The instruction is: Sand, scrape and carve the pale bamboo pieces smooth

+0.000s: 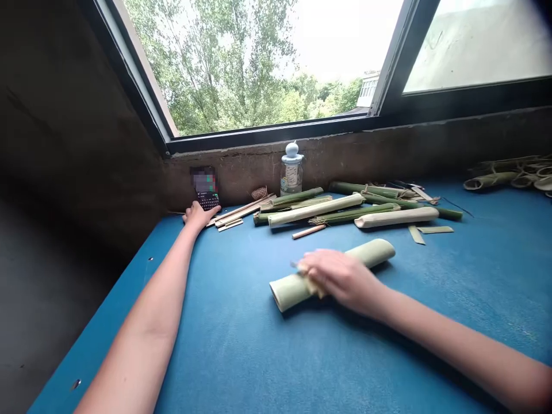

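Note:
At the far left of the blue table, my left hand [199,215] is stretched out to a smartphone [205,187] leaning against the wall. Its thumb and fingers grip the phone's lower end, and the lit screen shows a keyboard. My right hand [338,276], smeared by motion, is closed on a crumpled yellowish cloth or paper [314,286]. It lies over a pale green bamboo tube [373,253], which rests at a slant on the table. The hand hides the tube's middle; the open left end faces me.
Behind the tube lie several bamboo pieces [317,210], thin sticks [241,211] and flat strips [435,229]. A glass jar with a light blue lid [292,167] stands by the wall. More bamboo tubes [491,181] lie far right. A window [259,129] is above the blue table [241,351].

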Demonstrator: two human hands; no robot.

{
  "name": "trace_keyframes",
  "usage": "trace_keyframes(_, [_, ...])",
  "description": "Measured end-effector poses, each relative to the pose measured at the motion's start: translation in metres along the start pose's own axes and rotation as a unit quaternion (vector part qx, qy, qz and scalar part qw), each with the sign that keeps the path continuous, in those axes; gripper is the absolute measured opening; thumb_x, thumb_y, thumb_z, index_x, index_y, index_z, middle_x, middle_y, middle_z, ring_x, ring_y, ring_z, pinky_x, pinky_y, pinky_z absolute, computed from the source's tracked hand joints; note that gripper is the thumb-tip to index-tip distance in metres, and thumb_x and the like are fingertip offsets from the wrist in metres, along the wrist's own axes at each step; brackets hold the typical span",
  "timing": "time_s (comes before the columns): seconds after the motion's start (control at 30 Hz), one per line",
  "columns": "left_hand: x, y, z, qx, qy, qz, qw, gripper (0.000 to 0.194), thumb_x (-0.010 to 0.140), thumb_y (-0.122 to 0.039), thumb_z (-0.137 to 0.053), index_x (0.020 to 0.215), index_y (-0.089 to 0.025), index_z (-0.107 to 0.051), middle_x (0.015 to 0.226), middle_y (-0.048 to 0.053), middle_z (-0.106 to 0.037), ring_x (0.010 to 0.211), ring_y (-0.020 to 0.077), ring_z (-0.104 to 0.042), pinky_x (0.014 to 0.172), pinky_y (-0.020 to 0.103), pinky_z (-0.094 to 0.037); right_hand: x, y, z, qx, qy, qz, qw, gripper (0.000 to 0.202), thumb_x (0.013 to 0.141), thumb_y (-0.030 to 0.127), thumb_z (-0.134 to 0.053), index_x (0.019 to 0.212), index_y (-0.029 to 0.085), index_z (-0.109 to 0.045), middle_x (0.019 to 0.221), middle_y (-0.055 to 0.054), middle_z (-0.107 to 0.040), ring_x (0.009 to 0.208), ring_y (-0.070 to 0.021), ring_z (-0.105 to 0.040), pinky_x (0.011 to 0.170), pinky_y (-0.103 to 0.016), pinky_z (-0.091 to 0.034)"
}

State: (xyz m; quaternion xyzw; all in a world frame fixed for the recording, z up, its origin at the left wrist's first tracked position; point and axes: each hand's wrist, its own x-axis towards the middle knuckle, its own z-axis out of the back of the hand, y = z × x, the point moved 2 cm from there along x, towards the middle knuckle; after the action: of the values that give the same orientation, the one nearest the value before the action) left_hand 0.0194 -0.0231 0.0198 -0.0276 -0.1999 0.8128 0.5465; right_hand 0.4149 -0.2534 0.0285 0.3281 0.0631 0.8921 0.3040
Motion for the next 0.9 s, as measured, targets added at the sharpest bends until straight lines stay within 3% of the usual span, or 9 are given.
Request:
trace_keyframes(0.1, [0.000, 0.000, 0.000, -0.002, 0.002, -0.003, 1.000, 0.092, 0.073, -0.077, -0.056, 0.136, -0.010, -0.046, 0.141, 0.028, -0.053, 0.136, 0.0454, -0.042, 0.109, 0.053, -0.035, -0.005, -0.011, 0.003, -0.080, -0.053, -0.106, 0.990, 0.029, 0.103, 0.027, -0.043, 0.104, 0.019, -0.071, 0.104, -0.011, -0.078, 0.097, -0.0276, -0.075, 0.089, -0.046, -0.059])
trace_keyframes(0.2, [0.000, 0.000, 0.000, -0.003, -0.001, -0.005, 1.000, 0.091, 0.073, -0.076, -0.057, 0.136, -0.010, -0.047, 0.141, 0.027, -0.053, 0.136, 0.0456, -0.042, 0.109, 0.054, -0.035, -0.011, 0.003, -0.004, -0.078, -0.018, -0.017, 0.997, 0.032, 0.103, 0.021, -0.042, 0.126, 0.019, -0.064, 0.129, -0.011, -0.071, 0.123, -0.0265, -0.065, 0.106, -0.047, -0.051])
trace_keyframes(0.27, [0.000, 0.001, 0.000, -0.002, -0.003, -0.004, 1.000, 0.090, 0.073, -0.075, -0.057, 0.136, -0.011, -0.047, 0.141, 0.027, -0.054, 0.136, 0.0453, -0.042, 0.109, 0.053, -0.035, -0.014, 0.011, -0.008, -0.074, -0.002, 0.039, 0.997, 0.034, 0.103, 0.020, -0.041, 0.131, 0.019, -0.060, 0.136, -0.011, -0.066, 0.132, -0.0260, -0.059, 0.110, -0.047, -0.049])
trace_keyframes(0.43, [0.001, 0.001, -0.001, 0.000, -0.003, -0.005, 1.000, 0.091, 0.073, -0.076, -0.056, 0.136, -0.011, -0.047, 0.141, 0.027, -0.054, 0.136, 0.0457, -0.043, 0.109, 0.054, -0.036, -0.014, 0.002, -0.004, -0.107, -0.034, -0.058, 0.992, 0.028, 0.104, 0.026, -0.038, 0.115, 0.018, -0.064, 0.116, -0.012, -0.075, 0.113, -0.0278, -0.069, 0.103, -0.052, -0.053])
trace_keyframes(0.57, [0.001, 0.001, -0.002, 0.000, -0.006, -0.005, 1.000, 0.092, 0.072, -0.077, -0.056, 0.135, -0.011, -0.047, 0.141, 0.028, -0.053, 0.136, 0.0456, -0.043, 0.109, 0.053, -0.036, -0.014, 0.000, -0.003, -0.077, 0.013, -0.003, 0.997, 0.026, 0.104, 0.037, -0.044, 0.115, 0.019, -0.060, 0.123, -0.012, -0.071, 0.118, -0.0271, -0.066, 0.108, -0.050, -0.048])
trace_keyframes(0.7, [0.002, 0.002, -0.002, -0.002, -0.005, 0.001, 1.000, 0.093, 0.071, -0.077, -0.057, 0.135, -0.011, -0.048, 0.139, 0.029, -0.054, 0.135, 0.0462, -0.043, 0.109, 0.054, -0.036, -0.015, -0.011, 0.001, -0.100, 0.012, -0.077, 0.992, 0.030, 0.105, 0.038, -0.038, 0.107, 0.019, -0.061, 0.103, -0.009, -0.074, 0.116, -0.0295, -0.066, 0.115, -0.059, -0.036])
trace_keyframes(0.8, [0.004, 0.002, -0.003, -0.005, -0.005, 0.000, 1.000, 0.094, 0.070, -0.078, -0.058, 0.135, -0.011, -0.047, 0.141, 0.029, -0.052, 0.137, 0.0471, -0.041, 0.110, 0.055, -0.034, -0.015, -0.004, 0.001, -0.090, 0.031, -0.055, 0.994, 0.042, 0.101, 0.052, -0.045, 0.119, 0.017, -0.059, 0.117, -0.013, -0.071, 0.127, -0.0340, -0.058, 0.120, -0.064, -0.024])
trace_keyframes(0.9, [0.005, 0.003, -0.004, -0.010, -0.003, 0.002, 1.000, 0.094, 0.071, -0.077, -0.058, 0.137, -0.012, -0.046, 0.142, 0.028, -0.051, 0.139, 0.0474, -0.039, 0.110, 0.056, -0.034, -0.015, 0.006, 0.001, -0.088, 0.064, -0.014, 0.994, 0.065, 0.092, 0.067, -0.053, 0.134, 0.017, -0.054, 0.132, -0.015, -0.065, 0.133, -0.0379, -0.053, 0.119, -0.066, -0.022])
